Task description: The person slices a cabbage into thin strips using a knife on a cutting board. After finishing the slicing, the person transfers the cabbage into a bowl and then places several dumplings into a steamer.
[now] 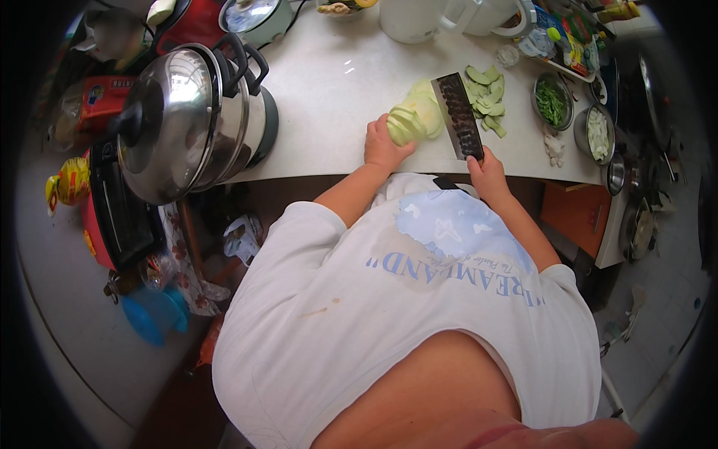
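Note:
My left hand (pixel 385 147) holds a stack of pale green vegetable slices (pixel 408 124) near the counter's front edge. More round slices (pixel 429 108) lie behind and beside that stack. A cleaver (pixel 459 115) with a dark, mottled blade is in my right hand (pixel 489 173), which grips its handle. The blade stands just right of the slices and points away from me. Thin green peelings (pixel 487 95) lie in a heap beyond the blade's right side.
A large lidded steel pot (pixel 168 120) stands at the left. Right of the peelings are a bowl of chopped greens (pixel 551 102), a bowl of pale pieces (pixel 598 134) and a small whitish clump (pixel 553 147). White pitchers (pixel 412 19) and a tray of packets (pixel 566 67) stand at the back.

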Motion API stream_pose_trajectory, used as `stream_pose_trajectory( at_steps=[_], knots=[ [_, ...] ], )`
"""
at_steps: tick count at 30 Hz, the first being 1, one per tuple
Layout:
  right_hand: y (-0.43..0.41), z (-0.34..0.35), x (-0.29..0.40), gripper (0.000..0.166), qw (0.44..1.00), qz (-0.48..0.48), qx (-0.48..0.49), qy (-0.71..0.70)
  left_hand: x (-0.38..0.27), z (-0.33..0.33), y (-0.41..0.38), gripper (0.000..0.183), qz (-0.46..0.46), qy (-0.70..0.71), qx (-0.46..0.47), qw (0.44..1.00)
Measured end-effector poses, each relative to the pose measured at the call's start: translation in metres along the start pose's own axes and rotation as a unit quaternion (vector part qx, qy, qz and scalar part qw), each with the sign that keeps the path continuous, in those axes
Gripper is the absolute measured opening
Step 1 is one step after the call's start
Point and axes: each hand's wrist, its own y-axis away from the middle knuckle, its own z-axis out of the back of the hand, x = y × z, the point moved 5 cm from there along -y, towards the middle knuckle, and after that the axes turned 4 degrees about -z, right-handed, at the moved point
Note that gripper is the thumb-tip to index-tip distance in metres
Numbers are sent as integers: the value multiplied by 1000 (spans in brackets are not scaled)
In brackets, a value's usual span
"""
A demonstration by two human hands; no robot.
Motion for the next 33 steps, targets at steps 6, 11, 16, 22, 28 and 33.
stream_pose_trajectory(
  at_steps=[6,11,16,22,28,33],
  knots=[
    [0,-4,6,18,999,-1,41,14,1,29,7,88,14,-146,22,989],
    [3,-19,21,19,992,2,122,37,18,40,10,91,-26,-269,122,955],
    [0,-35,31,19,978,60,171,101,36,41,21,94,-93,-239,87,963],
    [-2,-57,42,18,959,70,210,178,51,41,33,88,45,-122,15,991],
    [0,-68,43,20,957,59,198,203,51,28,26,69,54,-131,-24,990],
    [2,-69,39,20,960,48,193,198,54,26,22,66,-26,-150,-15,988]
  ],
)
